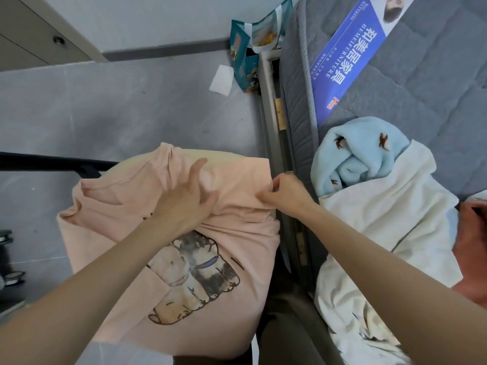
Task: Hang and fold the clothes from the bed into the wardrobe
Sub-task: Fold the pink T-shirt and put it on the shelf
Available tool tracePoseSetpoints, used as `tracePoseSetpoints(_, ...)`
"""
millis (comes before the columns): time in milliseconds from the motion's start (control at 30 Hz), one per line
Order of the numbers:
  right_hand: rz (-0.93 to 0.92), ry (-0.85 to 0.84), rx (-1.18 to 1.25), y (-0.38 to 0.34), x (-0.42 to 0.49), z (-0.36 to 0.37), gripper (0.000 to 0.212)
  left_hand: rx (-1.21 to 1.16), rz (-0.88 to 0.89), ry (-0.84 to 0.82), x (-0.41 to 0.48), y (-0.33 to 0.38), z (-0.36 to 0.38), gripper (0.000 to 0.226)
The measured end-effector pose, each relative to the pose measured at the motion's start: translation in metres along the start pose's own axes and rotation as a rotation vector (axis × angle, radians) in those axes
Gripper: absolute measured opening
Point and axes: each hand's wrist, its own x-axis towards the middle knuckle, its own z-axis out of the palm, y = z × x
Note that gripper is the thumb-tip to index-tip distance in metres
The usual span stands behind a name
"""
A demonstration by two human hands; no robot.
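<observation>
Closest to me, the shirt (pixel 237 233) drapes over a pale rounded surface (pixel 224 156) just beside the bed frame (pixel 271 114), print side up (I cannot tell what that surface is). It is off the bed and not yet in any wardrobe. Its long axis seems to run away from me, hem nearest my body.

My left hand (pixel 184 198) lies flat on the middle of the shirt, fingers straight and spread, pressing the cloth down. My right hand (pixel 287 196) is just to the right of it, fingers pinched on the shirt's right edge, close against the frame. So the edge to be moved lies right of the pressing hand, and the right hand already has it. I judge the next move to be a fold leftwards over the line the left hand holds. The frame is tight on that side and could catch the cloth.

On the bed (pixel 421 88), right of the frame, a blue garment (pixel 355 154), a white garment (pixel 382 219) and a red one (pixel 471 233) lie heaped, touching each other. A banner (pixel 347 67) lies across the mattress beyond.

Farther off, on the floor, stand a bag (pixel 245 61) and a paper (pixel 221 80). A black rail (pixel 52 162) crosses at left. A panel (pixel 39 30) with a knob sits farthest, perhaps the wardrobe.
</observation>
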Motion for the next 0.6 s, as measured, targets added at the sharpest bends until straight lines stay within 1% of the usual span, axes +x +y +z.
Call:
tracePoseSetpoints(67,-0.037,-0.044,-0.038,0.001,-0.008,0.004,0.031,0.078,0.058,-0.021,0.014,0.016,0.001,0.068)
tracePoseSetpoints(100,-0.066,-0.048,-0.034,0.002,-0.012,0.005,0.03,0.119,0.073,-0.037,0.022,0.025,0.002,0.066)
tracePoseSetpoints(167,-0.127,-0.028,0.021,0.007,-0.019,0.006,0.039,0.146,0.076,-0.043,0.036,0.04,0.005,0.052)
tracePoseSetpoints(200,-0.147,-0.006,0.028,0.009,-0.023,0.004,0.039,0.138,0.086,-0.027,0.042,0.046,0.007,0.043)
tracePoseSetpoints(300,-0.219,0.108,0.098,0.009,-0.032,-0.013,0.025,0.126,0.115,-0.003,0.053,0.056,0.008,0.014)
tracePoseSetpoints(367,-0.278,0.205,0.16,0.005,-0.037,-0.033,0.028,0.072,0.115,0.003,0.059,0.062,0.004,0.005)
tracePoseSetpoints(400,-0.295,0.233,0.181,0.003,-0.038,-0.044,0.03,-0.012,0.109,0.041,0.062,0.068,0.001,0.006)
tracePoseSetpoints(433,-0.304,0.25,0.204,0.002,-0.037,-0.054,0.032,-0.159,0.089,0.098,0.066,0.075,-0.003,0.008)
tracePoseSetpoints(467,-0.305,0.264,0.23,0.002,-0.037,-0.063,0.034,-0.364,0.058,0.15,0.069,0.084,-0.01,0.009)
tracePoseSetpoints(533,-0.31,0.311,0.276,0.003,-0.034,-0.076,0.039,-0.756,0.038,0.165,0.072,0.104,-0.025,0.015)
tracePoseSetpoints(567,-0.31,0.34,0.297,0.004,-0.033,-0.079,0.041,-0.838,0.069,0.147,0.073,0.111,-0.033,0.019)
tracePoseSetpoints(600,-0.305,0.362,0.314,0.005,-0.032,-0.08,0.041,-0.848,0.11,0.126,0.072,0.116,-0.037,0.021)
